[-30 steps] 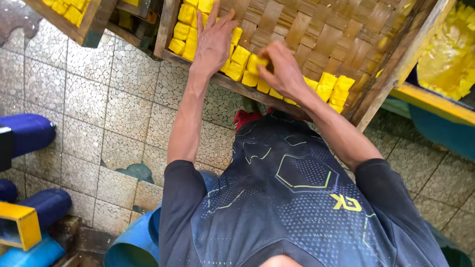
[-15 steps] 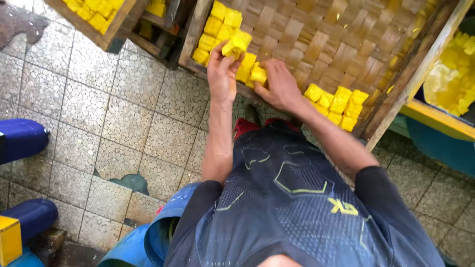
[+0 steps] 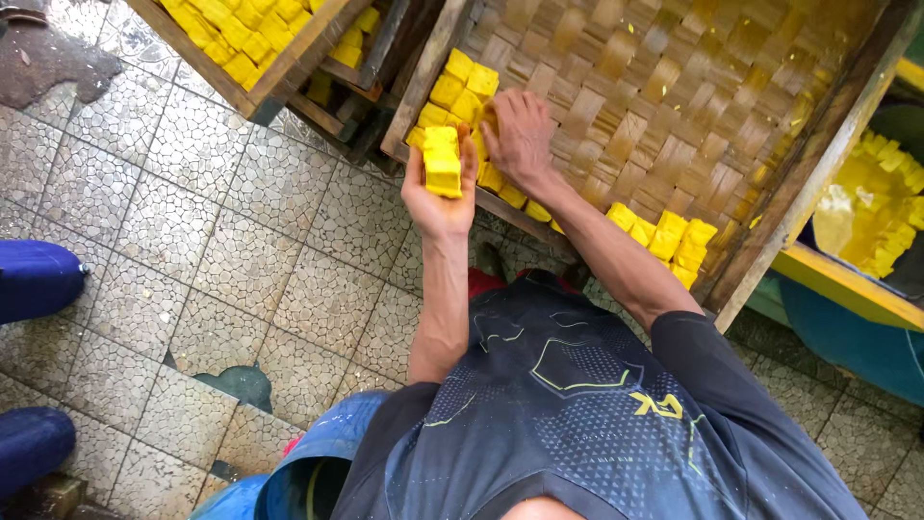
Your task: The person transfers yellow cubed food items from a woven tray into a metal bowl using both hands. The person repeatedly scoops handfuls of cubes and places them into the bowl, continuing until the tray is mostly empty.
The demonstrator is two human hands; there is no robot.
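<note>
My left hand (image 3: 438,197) is palm up just in front of the tray's near edge, holding a small stack of yellow blocks (image 3: 443,164). My right hand (image 3: 518,135) lies flat on the row of yellow blocks (image 3: 457,91) at the near left corner of a woven bamboo tray (image 3: 674,87) with a wooden frame. A second group of yellow blocks (image 3: 669,236) sits further right along the tray's near edge. Most of the woven surface is bare.
A second wooden tray full of yellow blocks (image 3: 245,29) stands at the upper left. A container of yellow pieces (image 3: 881,207) is at the right. Blue barrels (image 3: 34,279) lie left, a blue bucket (image 3: 308,472) near my body. The tiled floor (image 3: 241,270) is wet.
My left hand has drawn back from the tray with yellow blocks in its palm. My right hand has slid left along the near row toward the tray's corner.
</note>
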